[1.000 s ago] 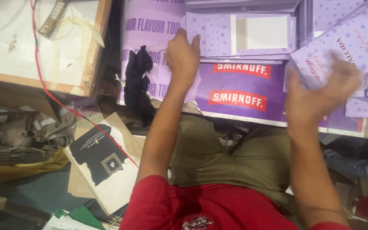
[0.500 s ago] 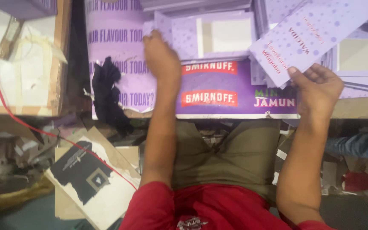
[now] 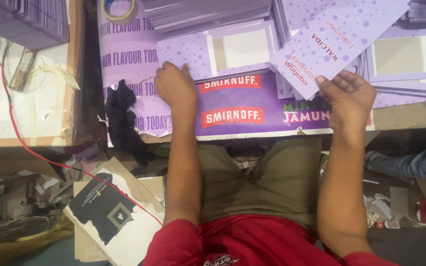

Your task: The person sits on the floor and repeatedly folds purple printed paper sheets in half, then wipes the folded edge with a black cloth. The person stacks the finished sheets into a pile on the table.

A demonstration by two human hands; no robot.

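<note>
Since the earlier frame, the right hand had drawn nearer and lower with the pale purple card, and the view had shifted rightward across the surface. Its fingers were clamped on the card's near edge, the card tilted and lifted toward the far right. The left hand lay palm-down, fingers loosely apart, pressing on a dotted purple die-cut sheet with a white window, which rested flat on a dark purple printed poster covering the surface.

A stack of purple sheets sat at the far edge, with a roll of tape to its left. A black cloth hung over the poster's left border. Farther left stood a white board with a wooden rim, crossed by a red wire. Down near the floor lay a cardboard piece with a black print amid scraps.

At the right edge, a blue-sleeved limb of another person was cut off. Clutter at the lower left was too dim to make out, and more purple sheets ran out of view at the top right.
</note>
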